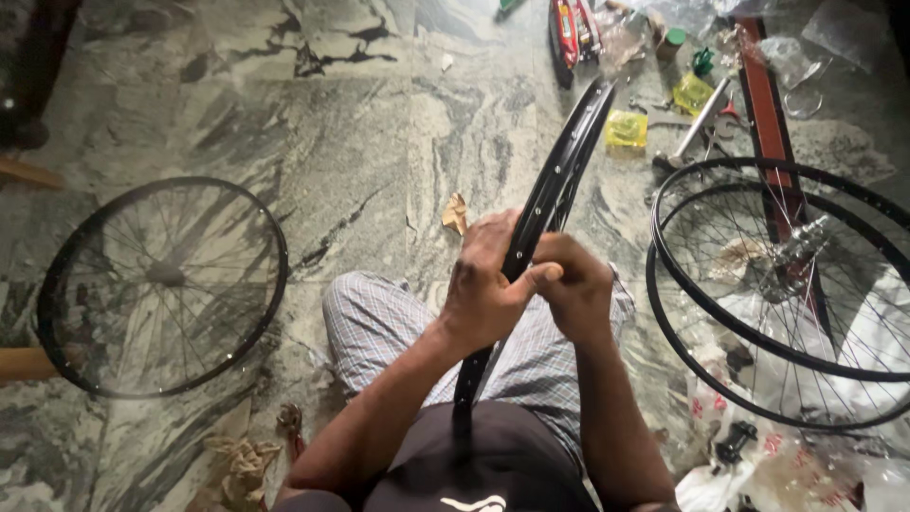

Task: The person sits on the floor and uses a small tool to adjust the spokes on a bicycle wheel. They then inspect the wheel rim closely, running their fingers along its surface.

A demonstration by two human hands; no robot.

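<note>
Both hands clamp the bare black rim standing on edge over the lap — left hand wrapped round it, right hand pinching beside. Steady it against the knee; turn slowly.

The marble floor carries a spoked wheel, two stacked wheels and a hammer.

The bare black metal wheel rim passes behind both hands, so the stretch inside their grip cannot be seen, and its lower end sinks out of sight against the dark shirt. The two stacked spoked wheels on the right run off the picture's edge. The small tools and packets at the top are too blurred to tell apart.
</note>
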